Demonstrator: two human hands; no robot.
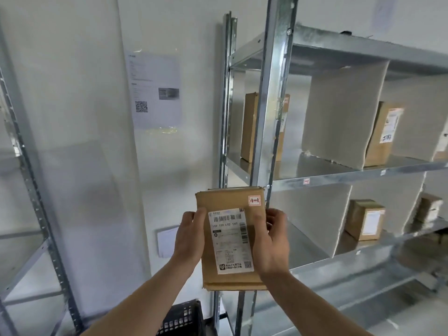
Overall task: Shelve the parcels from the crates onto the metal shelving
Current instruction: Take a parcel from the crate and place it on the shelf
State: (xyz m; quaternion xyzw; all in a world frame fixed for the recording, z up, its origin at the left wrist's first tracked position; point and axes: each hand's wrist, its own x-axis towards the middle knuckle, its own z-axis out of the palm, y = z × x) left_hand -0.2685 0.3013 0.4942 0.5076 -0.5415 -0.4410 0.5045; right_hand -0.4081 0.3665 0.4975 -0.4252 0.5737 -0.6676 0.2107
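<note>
A white wall (72,117) with a taped printed sheet (154,90) stands behind galvanized metal shelving (339,177), whose bays are split by grey board dividers (341,115). Brown cardboard boxes already sit there: one upright behind the front post (249,127), one past the divider (384,134), a small one on the shelf below (364,219). A black slatted crate (181,318) shows at the bottom edge. In front of the post, the left hand (190,235) and right hand (271,241) grip the sides of a flat cardboard parcel (230,238), its white shipping label facing the camera.
</note>
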